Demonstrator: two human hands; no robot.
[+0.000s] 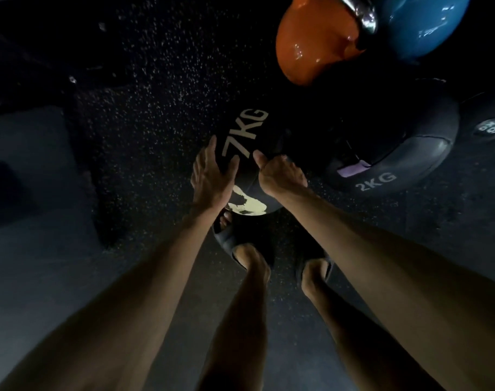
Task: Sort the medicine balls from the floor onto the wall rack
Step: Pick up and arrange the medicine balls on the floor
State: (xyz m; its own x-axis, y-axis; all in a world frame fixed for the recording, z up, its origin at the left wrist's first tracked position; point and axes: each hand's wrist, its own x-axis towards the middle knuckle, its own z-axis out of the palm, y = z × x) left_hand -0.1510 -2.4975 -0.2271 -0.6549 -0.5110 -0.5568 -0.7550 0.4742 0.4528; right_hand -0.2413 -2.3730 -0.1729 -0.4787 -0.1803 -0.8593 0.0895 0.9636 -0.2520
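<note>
1. Step in hand, as I judge it: the pick-up. Both hands are on the 7KG ball, which sits low in front of the feet, over the speckled floor. Whether it rests there or has just cleared it, I cannot tell.
2. The left hand lies flat on the ball's left side, fingers fairly straight and spread, thumb up toward the lettering. It presses rather than clasps.
3. The right hand is curled tight on the ball's right side, thumb up on the surface and fingers tucked in (possibly into a grip recess, though it is too dark to be sure).
4. The next move calls for a firm two-handed lift. Seven kilos is a real load, so I would expect the legs to do the work and the ball to be kept close to the body. The rack is out of view, so a turn toward it will be needed.
5. The toes of the black slides lie just under the ball's near edge, so a slip would land there.
6. The ball is black and matte, with pale "7KG" lettering and a worn, flaking pale patch near its bottom edge.
7. A 2KG ball sits just beside it to the right and looks not yet sorted. Beyond are an orange kettlebell and a blue kettlebell.
</note>
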